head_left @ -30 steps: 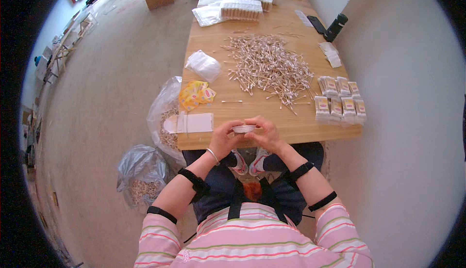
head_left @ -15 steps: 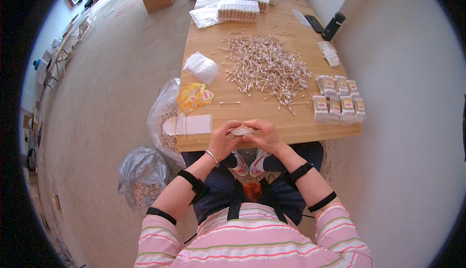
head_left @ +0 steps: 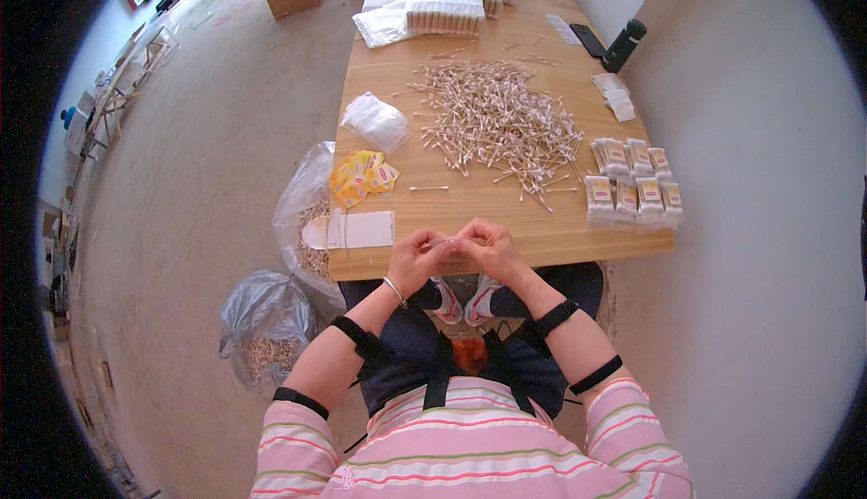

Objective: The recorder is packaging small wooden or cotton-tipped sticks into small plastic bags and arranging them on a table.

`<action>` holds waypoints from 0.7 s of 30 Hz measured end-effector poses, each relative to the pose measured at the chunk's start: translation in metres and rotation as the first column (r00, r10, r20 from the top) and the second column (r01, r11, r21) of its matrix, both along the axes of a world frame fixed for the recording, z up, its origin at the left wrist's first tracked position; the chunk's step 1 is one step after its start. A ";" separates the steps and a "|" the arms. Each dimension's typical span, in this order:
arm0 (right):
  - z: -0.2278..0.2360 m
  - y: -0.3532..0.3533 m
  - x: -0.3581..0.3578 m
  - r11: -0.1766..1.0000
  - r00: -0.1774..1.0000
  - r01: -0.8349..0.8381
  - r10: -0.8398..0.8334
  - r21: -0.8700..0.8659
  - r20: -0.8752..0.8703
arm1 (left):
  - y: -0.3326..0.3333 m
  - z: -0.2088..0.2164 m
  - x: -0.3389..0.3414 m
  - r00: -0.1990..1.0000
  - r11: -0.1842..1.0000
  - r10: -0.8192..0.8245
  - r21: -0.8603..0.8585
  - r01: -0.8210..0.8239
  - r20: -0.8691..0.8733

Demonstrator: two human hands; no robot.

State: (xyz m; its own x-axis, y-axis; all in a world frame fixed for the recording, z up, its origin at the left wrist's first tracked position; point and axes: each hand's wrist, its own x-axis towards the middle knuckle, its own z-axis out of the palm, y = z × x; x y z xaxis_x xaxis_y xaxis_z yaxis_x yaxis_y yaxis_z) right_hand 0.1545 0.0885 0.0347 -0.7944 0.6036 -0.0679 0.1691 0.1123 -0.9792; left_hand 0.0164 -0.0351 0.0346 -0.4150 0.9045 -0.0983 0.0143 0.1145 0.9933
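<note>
White packet [head_left: 442, 242] | between left fingers [head_left: 422, 239] and right fingers [head_left: 475, 235] | mostly hidden

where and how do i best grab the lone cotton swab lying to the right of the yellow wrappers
Likely best pinched at mid-stick, coming from above and the near side. The lone cotton swab lies flat and crosswise on the table, apart from the swab pile, so its thin stick can be squeezed front and back, clear of both white tips.

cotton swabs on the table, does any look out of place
Yes: a single swab lies apart, left of the jumbled swab pile and near the yellow slips, so it looks stray. Any damage is too small to judge.
</note>
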 end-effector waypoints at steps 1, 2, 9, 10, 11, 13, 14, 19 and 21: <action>0.000 0.000 -0.001 1.000 0.999 0.014 -0.015 0.023 0.039 | 0.003 0.003 -0.001 1.000 0.999 0.002 -0.042 -0.003 -0.016; -0.003 0.000 -0.002 1.000 0.999 0.014 -0.015 0.024 0.039 | 0.004 0.006 -0.002 0.999 0.996 0.004 -0.084 -0.006 -0.032; 0.003 -0.003 -0.002 0.921 0.995 0.038 0.002 0.389 -0.100 | 0.004 -0.004 0.001 0.999 0.989 0.048 0.140 -0.044 -0.024; 0.005 -0.003 0.000 0.853 0.993 0.047 0.014 0.520 -0.113 | 0.002 0.000 0.001 0.948 0.969 0.114 0.242 -0.040 -0.298; 0.007 -0.002 0.002 0.852 0.994 0.048 0.012 0.521 -0.112 | 0.001 0.004 0.000 0.818 0.941 0.199 0.337 -0.007 -0.540; 0.010 -0.001 0.004 0.727 0.989 0.036 0.073 0.685 -0.129 | -0.001 0.010 -0.007 0.721 0.932 0.216 0.358 0.047 -0.658; 0.010 -0.001 0.005 0.727 0.989 0.037 0.073 0.686 -0.131 | -0.002 0.013 -0.009 0.605 0.924 0.237 0.369 0.102 -0.760; 0.016 -0.001 0.007 0.396 0.991 0.006 0.123 0.918 -0.059 | -0.006 0.018 -0.009 0.430 0.930 0.226 0.325 0.173 -0.874; 0.021 -0.004 0.007 0.324 0.989 0.014 0.133 0.946 -0.061 | -0.008 0.015 -0.009 0.359 0.928 0.226 0.313 0.204 -0.906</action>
